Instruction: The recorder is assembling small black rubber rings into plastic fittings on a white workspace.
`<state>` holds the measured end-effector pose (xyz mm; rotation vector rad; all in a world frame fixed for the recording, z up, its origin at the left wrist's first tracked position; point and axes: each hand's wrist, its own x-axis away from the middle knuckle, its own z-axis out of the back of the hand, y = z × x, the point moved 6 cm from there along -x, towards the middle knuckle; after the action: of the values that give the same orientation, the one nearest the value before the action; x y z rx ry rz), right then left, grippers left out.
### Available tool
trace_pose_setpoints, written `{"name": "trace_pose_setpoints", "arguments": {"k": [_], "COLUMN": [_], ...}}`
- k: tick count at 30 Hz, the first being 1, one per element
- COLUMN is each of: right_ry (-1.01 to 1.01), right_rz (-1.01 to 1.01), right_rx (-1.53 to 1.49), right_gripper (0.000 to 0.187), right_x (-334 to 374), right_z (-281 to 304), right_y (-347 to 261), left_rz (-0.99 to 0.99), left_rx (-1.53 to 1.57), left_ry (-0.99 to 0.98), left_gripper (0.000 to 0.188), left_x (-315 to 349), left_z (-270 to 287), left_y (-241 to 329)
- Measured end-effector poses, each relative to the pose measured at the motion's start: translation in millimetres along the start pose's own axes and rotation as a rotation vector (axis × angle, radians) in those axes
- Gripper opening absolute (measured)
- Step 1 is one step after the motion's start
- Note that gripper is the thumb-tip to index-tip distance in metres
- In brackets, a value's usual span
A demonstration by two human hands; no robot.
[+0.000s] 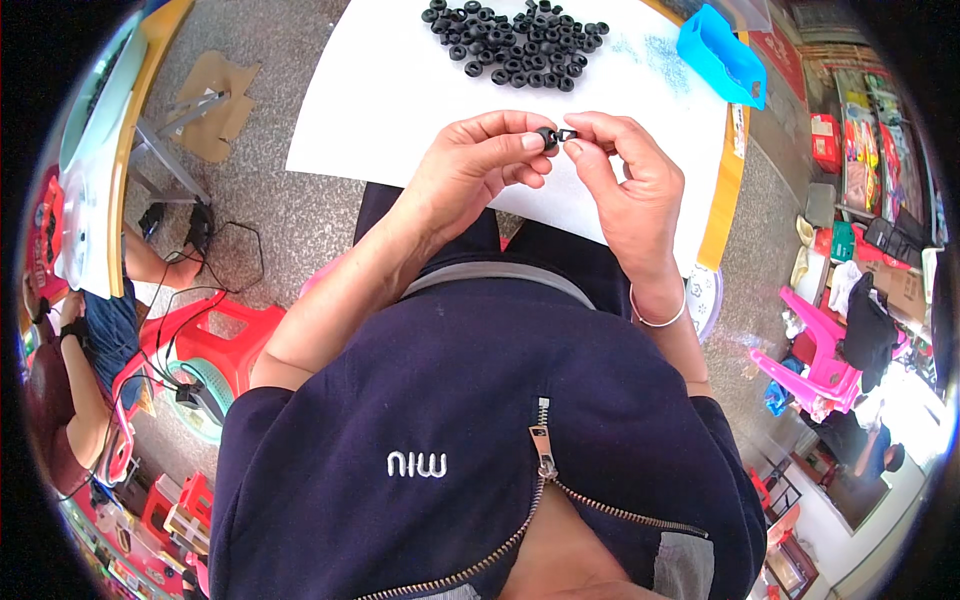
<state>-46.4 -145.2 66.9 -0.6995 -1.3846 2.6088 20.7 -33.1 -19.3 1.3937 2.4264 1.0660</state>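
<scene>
Over the white-covered desk (370, 110), towards its near edge, the left hand (472, 162) pinches a round black piece (546, 139) and the right hand (640, 180) a small angular black piece (568, 134). A slack fingertip hold could drop either past that edge.

Cardboard (212, 128) on floor; red stool (250, 350) left; pink plastic seat (828, 372) right.

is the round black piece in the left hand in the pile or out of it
Out: the left hand holds the round black piece nearer the body than the pile, white surface showing between.
</scene>
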Motion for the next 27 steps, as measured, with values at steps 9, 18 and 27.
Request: {"name": "trace_pose_setpoints", "arguments": {"k": [9,18,27], "right_ry": [-0.064,-0.139,-0.117], "right_rz": [0.021,0.147,0.201], "right_rx": [0.028,0.097,0.09], "right_gripper": [0.012,0.012,0.017], "right_x": [-1,0,7], "right_z": [-4,-9,-14], "right_y": [3,6,11], "left_rz": [-0.015,-0.012,0.021], "left_rx": [-0.099,-0.235,-0.163], "left_ry": [0.023,0.039,0.002], "left_gripper": [0.025,0.024,0.021], "left_x": [-1,-1,-4], "left_z": [2,4,6], "left_y": [2,4,-4]}}
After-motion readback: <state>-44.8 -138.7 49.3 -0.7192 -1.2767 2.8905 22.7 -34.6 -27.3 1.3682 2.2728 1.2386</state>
